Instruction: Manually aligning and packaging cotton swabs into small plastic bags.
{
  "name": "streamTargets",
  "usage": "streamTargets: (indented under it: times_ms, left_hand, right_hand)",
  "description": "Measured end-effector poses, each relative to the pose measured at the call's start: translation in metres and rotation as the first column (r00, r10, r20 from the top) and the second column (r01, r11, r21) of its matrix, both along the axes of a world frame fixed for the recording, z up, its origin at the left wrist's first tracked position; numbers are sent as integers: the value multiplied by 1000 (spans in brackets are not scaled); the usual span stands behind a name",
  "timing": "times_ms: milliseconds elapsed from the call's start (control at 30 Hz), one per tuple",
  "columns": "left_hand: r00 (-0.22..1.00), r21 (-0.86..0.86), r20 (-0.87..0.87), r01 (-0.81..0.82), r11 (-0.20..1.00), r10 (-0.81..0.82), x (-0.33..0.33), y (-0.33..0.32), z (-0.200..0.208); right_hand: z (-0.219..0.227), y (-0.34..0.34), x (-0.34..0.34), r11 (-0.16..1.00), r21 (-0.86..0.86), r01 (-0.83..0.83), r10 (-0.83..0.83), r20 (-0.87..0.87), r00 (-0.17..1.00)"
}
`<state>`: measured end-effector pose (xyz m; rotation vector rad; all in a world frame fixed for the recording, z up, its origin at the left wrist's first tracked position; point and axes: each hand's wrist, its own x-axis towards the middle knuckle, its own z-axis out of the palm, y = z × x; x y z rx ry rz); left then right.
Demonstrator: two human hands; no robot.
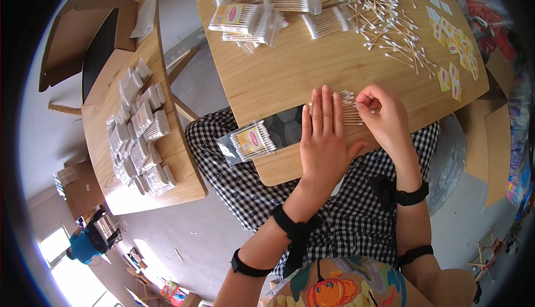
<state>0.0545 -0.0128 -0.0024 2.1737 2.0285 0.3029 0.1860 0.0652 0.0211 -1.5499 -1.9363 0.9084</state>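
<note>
Wood tabletop (262,81): fills the upper centre; its left edge slants down from the top, its near edge runs from lower centre up to the right, close below the hands.
Open room: a bare wood band crosses between the bagged swab packs (262,6) at the top and the hands; the loose swab pile (390,23) and yellow cards (457,45) bound it upper right.
Swab group (350,109): just right of centre, on the wood, partly covered by both hands.
Left hand (326,137): flat, palm down, fingers straight and close together, thumb angled out, over the left part of the swab group.
Right hand (384,115): fingers curled, thumb and forefinger drawn together at the group's right end; cannot tell whether a swab is pinched.
Filled bag (252,141): left of the left hand, at the dark mat (285,126).
</note>
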Motion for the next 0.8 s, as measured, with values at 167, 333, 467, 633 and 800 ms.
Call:
streamTargets:
  times_ms: [167,333,467,633,800]
  left_hand:
    - [993,26,118,-5,1000,2,-5,8,0]
    - [881,112,471,-105,988,40,-26,7,13]
    - [738,50,666,-182,982,103,-32,-4,7]
    - [871,101,477,-182,978,113,-19,-13,1]
    - [686,52,714,-252,966,141,-10,-22,2]
  right_hand:
    - [-8,-8,11,994,84,-64,73,-116,991]
    - [-6,-18,21,1000,23,20,-15,-204,979]
    - [-7,-15,19,997,69,18,-6,-180,984]
    - [-1,5,3,960,252,-122,127,-6,992]
    - [-3,14,-6,976,211,-59,83,-110,990]
